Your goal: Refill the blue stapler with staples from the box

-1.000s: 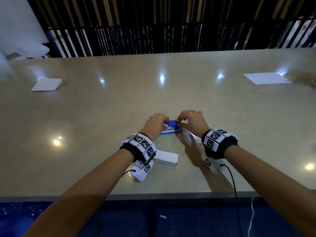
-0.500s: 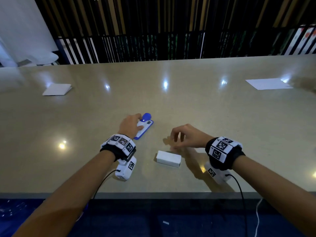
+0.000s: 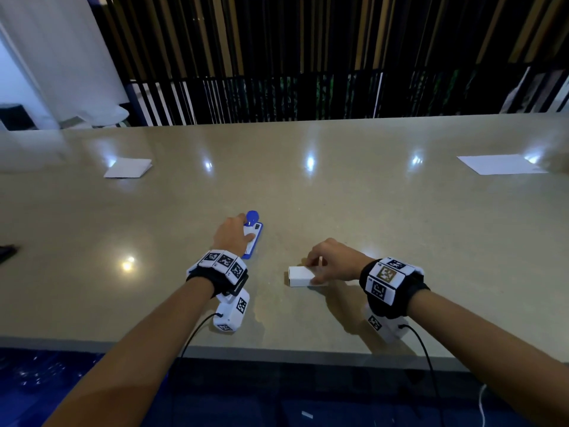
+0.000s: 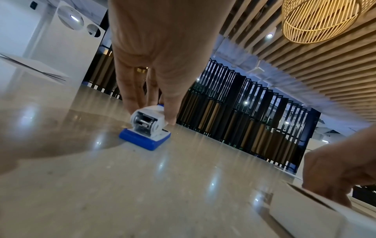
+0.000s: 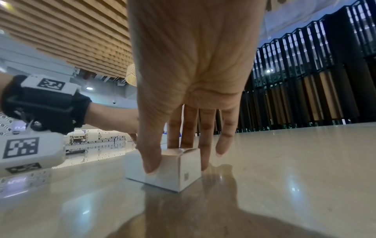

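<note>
The blue and white stapler [image 3: 255, 238] lies flat on the tan table [image 3: 369, 217], left of centre. My left hand [image 3: 237, 234] holds it from above; in the left wrist view the thumb [image 4: 170, 112] and fingers [image 4: 130, 99] pinch the sides of the stapler [image 4: 145, 128], whose rear end faces the camera. The white staple box [image 3: 300, 277] lies closed to the right, nearer the front edge. My right hand [image 3: 320, 268] grips it, with the thumb [image 5: 150, 159] on one side of the box [image 5: 175, 169] and the fingers [image 5: 204, 154] over the top and far side.
A folded white paper [image 3: 127, 167] lies far left and a white sheet [image 3: 502, 164] far right. A dark object [image 3: 6, 252] sits at the left edge. The table's front edge [image 3: 277, 352] runs just below my wrists. A slatted screen stands behind the table.
Both hands were together on the stapler at centre. The left hand has slid the stapler to the left, and the right hand has moved back and taken hold of the white box.
</note>
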`<action>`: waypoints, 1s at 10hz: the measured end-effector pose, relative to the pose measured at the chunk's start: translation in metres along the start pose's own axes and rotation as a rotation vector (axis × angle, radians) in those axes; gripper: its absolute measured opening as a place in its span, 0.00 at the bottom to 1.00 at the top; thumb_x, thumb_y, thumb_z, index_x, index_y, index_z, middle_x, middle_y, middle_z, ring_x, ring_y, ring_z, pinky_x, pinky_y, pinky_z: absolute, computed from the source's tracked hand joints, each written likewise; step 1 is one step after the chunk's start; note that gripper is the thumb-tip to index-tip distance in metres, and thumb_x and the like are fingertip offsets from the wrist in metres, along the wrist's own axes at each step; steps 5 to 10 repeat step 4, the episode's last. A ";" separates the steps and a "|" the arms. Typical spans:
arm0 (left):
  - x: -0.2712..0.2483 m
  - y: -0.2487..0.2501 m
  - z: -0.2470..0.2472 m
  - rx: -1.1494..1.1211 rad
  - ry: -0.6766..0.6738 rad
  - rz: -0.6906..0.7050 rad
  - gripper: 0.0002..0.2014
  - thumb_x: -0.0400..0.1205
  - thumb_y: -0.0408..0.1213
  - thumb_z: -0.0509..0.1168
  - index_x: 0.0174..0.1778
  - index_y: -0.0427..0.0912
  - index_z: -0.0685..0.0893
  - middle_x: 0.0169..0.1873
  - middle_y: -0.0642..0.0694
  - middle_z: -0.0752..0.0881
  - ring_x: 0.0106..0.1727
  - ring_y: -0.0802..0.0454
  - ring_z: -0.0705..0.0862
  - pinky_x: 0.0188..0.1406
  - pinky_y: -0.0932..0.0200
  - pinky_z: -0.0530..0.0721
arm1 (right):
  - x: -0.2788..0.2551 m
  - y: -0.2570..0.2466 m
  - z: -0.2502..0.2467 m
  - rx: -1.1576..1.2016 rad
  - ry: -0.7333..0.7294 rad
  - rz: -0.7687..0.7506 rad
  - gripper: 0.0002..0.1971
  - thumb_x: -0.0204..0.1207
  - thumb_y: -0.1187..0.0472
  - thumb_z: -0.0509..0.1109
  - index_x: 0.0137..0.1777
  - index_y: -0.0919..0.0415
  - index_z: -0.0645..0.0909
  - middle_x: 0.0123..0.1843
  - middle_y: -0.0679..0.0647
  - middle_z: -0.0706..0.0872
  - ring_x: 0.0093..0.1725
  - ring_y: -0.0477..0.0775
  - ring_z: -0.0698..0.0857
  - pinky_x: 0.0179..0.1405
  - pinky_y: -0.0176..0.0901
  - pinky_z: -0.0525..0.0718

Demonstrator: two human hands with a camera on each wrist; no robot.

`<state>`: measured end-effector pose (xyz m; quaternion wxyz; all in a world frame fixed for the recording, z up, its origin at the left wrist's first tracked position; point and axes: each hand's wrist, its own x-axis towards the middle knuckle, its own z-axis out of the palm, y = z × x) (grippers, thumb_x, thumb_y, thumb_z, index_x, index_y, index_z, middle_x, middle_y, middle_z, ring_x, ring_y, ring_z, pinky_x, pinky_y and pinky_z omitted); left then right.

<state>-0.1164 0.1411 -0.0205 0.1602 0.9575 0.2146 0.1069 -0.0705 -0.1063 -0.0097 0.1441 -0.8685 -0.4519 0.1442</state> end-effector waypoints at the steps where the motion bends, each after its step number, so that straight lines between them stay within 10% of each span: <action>1: -0.002 0.002 -0.002 0.017 -0.015 0.002 0.21 0.80 0.39 0.68 0.66 0.34 0.77 0.58 0.32 0.85 0.59 0.34 0.84 0.58 0.43 0.81 | 0.001 0.002 0.001 -0.002 0.000 0.008 0.23 0.68 0.53 0.78 0.62 0.60 0.84 0.59 0.56 0.85 0.48 0.47 0.77 0.36 0.28 0.71; 3: 0.001 0.003 -0.011 0.097 -0.118 -0.009 0.20 0.83 0.41 0.63 0.69 0.37 0.78 0.61 0.35 0.84 0.63 0.37 0.83 0.62 0.47 0.80 | -0.002 0.002 -0.016 -0.009 -0.054 0.011 0.19 0.71 0.50 0.75 0.60 0.56 0.84 0.56 0.53 0.87 0.47 0.46 0.77 0.47 0.43 0.79; 4: 0.006 0.000 -0.030 0.156 -0.131 -0.024 0.12 0.82 0.42 0.62 0.52 0.39 0.87 0.45 0.42 0.86 0.54 0.41 0.88 0.50 0.54 0.81 | -0.003 0.006 -0.041 0.011 -0.009 0.018 0.16 0.76 0.51 0.71 0.60 0.58 0.84 0.55 0.56 0.88 0.45 0.47 0.80 0.49 0.42 0.81; 10: 0.006 0.000 -0.030 0.156 -0.131 -0.024 0.12 0.82 0.42 0.62 0.52 0.39 0.87 0.45 0.42 0.86 0.54 0.41 0.88 0.50 0.54 0.81 | -0.003 0.006 -0.041 0.011 -0.009 0.018 0.16 0.76 0.51 0.71 0.60 0.58 0.84 0.55 0.56 0.88 0.45 0.47 0.80 0.49 0.42 0.81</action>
